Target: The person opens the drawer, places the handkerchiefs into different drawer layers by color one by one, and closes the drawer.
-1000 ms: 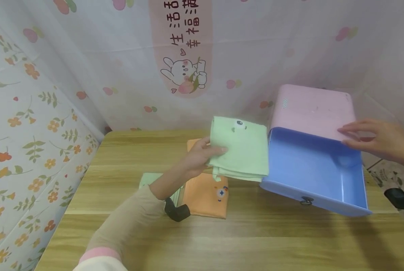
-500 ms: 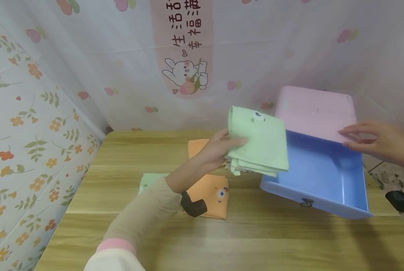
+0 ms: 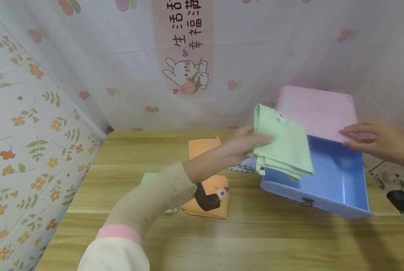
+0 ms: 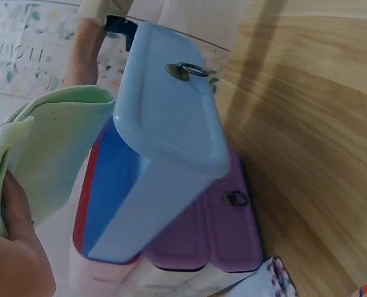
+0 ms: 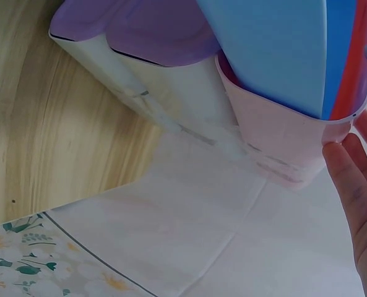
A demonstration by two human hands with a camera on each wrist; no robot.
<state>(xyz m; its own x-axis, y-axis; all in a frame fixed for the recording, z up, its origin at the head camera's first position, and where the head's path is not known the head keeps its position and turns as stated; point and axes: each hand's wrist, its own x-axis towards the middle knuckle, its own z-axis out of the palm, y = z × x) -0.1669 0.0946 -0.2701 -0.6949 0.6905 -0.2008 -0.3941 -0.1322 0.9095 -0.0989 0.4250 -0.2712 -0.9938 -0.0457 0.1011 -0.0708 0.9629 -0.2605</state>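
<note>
My left hand (image 3: 244, 145) pinches a folded light green towel (image 3: 286, 146), thumb on top. The towel hangs tilted over the left side of a pulled-out blue drawer (image 3: 337, 205), hiding part of it. In the left wrist view the towel (image 4: 59, 142) appears beside the open-topped drawer (image 4: 171, 124). My right hand (image 3: 374, 139) rests its fairly straight fingers on the top edge of the pink casing (image 3: 317, 109) around the drawer. The right wrist view has those fingers (image 5: 350, 179) touching the casing's rim. The visible part of the drawer's inside is bare.
Two folded orange towels (image 3: 219, 210) lie on the wooden table (image 3: 256, 241), and a green one (image 3: 148, 177) lies partly under my left arm. A patterned cloth (image 3: 244, 166) lies left of the drawer. Purple drawers (image 4: 233, 216) sit below the blue one. A curtain hangs behind.
My left hand has carried the green towel rightward, from left of the blue drawer to over its left part. The patterned cloth has come into view. My right hand stays on the casing.
</note>
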